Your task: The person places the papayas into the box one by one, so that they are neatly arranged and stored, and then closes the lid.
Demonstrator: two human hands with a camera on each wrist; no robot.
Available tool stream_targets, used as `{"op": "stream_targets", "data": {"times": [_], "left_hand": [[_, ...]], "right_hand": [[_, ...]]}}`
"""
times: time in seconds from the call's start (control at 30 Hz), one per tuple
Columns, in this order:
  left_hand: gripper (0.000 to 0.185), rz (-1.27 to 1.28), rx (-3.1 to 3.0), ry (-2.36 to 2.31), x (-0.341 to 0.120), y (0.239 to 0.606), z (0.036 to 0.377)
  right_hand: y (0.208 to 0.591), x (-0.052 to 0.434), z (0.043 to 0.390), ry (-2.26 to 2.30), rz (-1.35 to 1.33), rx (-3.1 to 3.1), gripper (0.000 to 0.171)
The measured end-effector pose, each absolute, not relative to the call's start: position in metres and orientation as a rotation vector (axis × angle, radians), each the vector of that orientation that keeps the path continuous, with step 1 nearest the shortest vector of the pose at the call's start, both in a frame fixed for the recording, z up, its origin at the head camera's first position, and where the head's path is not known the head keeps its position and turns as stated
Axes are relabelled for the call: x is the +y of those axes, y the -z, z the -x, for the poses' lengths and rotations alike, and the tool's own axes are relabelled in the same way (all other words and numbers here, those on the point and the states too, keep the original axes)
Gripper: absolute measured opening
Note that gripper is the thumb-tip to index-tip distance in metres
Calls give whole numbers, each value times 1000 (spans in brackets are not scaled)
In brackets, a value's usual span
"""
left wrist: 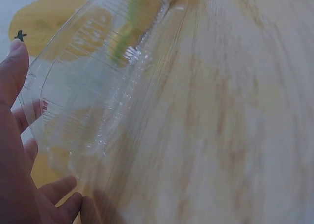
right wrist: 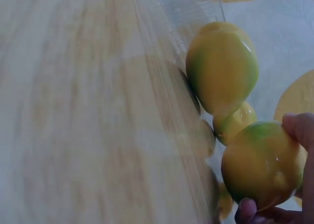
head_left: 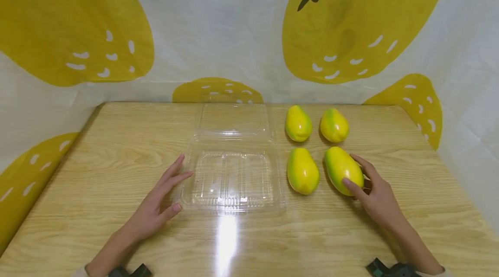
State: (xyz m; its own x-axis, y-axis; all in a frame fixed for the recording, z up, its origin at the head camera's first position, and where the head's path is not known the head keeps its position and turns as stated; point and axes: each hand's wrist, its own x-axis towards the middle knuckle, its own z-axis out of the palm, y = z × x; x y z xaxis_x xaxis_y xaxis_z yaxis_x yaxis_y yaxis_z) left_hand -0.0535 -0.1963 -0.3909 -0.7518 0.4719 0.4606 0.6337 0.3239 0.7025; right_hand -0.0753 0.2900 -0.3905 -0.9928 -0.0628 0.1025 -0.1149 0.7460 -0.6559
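My right hand (head_left: 380, 194) grips the near right yellow-green, mango-shaped fruit (head_left: 343, 169), thumb on its near side and fingers round its right side. In the right wrist view, thumb and fingertips span that same fruit (right wrist: 262, 165). To its left lies a second such fruit (head_left: 303, 171), with two more, a far left one (head_left: 298, 124) and a far right one (head_left: 334, 125), behind. A clear plastic clamshell box (head_left: 234, 202) stands with its lid (head_left: 234, 117) folded back. Spread, fairly straight fingers of my left hand (head_left: 153, 205) are at the box's left rim.
The wooden table (head_left: 132, 147) carries the box at its middle and the fruits right of it. Behind and at the sides hangs a white cloth (head_left: 218, 21) printed with large yellow fruits. A dark wrist mount (head_left: 390, 268) shows at the bottom right.
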Motion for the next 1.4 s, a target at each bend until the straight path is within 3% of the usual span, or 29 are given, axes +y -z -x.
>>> {"op": "stream_targets", "data": {"times": [0.57, 1.17, 1.4], "left_hand": [[54, 992, -2449, 1428, -195, 386, 54], [52, 991, -2452, 1385, -196, 386, 51], [52, 1010, -2439, 1377, -196, 387, 52]], "right_hand": [[345, 267, 79, -1265, -353, -2669, 73], [310, 198, 83, -1424, -562, -2552, 75], [322, 184, 103, -1532, -656, -2467, 79]]}}
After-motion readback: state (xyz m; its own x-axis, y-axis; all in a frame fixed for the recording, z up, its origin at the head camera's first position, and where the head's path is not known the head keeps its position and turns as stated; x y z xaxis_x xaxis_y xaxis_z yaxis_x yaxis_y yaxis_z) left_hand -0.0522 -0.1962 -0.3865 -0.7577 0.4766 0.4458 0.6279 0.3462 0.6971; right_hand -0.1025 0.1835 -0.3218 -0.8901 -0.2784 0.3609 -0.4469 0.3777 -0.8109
